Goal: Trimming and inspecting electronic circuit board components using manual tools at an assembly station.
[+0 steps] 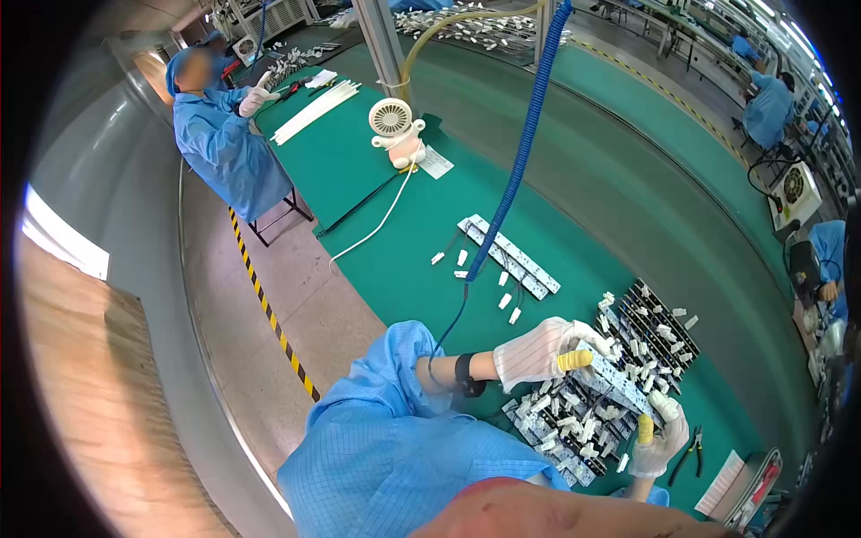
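My left hand, in a striped white glove with a yellow finger cot, is closed on one end of a pale, narrow circuit strip. At the strip's other end, my right hand grips it, gloved the same way. Beneath lies a pile of similar strips with many small white connectors on short wires. A second stack of dark-edged strips sits just beyond. Further left on the green table, a pair of pale strips rests with loose connectors beside it.
Pliers and an open box lie right of my right hand. A blue coiled cord hangs down to my black wristband. A small fan and white strips stand farther off, near a co-worker.
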Demonstrator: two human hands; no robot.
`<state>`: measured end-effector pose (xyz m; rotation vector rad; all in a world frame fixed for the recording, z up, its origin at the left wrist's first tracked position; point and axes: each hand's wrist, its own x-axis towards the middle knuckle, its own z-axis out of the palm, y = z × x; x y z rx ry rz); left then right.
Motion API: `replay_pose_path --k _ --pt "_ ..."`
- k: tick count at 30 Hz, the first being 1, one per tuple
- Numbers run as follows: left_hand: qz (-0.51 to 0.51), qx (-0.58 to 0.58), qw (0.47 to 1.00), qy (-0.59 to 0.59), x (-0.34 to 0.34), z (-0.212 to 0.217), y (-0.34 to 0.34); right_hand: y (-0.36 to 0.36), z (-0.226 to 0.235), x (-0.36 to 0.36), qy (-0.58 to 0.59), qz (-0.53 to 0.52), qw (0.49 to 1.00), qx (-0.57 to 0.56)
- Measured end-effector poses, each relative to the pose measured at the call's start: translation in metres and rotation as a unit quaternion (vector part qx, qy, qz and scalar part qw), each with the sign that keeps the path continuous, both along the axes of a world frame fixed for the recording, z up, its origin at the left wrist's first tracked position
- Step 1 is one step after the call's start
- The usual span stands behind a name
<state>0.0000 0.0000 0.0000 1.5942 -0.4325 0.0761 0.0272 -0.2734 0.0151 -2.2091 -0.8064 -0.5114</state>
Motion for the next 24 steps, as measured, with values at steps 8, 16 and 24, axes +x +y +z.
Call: replay_pose_path --k 8,16,24 --pt "-0.033 -0.126 0.99 0.048 0.003 -0.009 -0.006 0.001 0.0 0.002 -0.014 0.0 1.0 0.002" --pt "-0.037 -0.152 0.985 0.072 0.001 -0.014 -0.007 0.001 -0.002 0.0 -0.007 -0.005 1.0 0.002" --pt "-0.006 -0.11 0.994 0.016 0.0 -0.004 -0.008 -0.003 -0.007 0.0 0.01 -0.004 1.0 0.009"
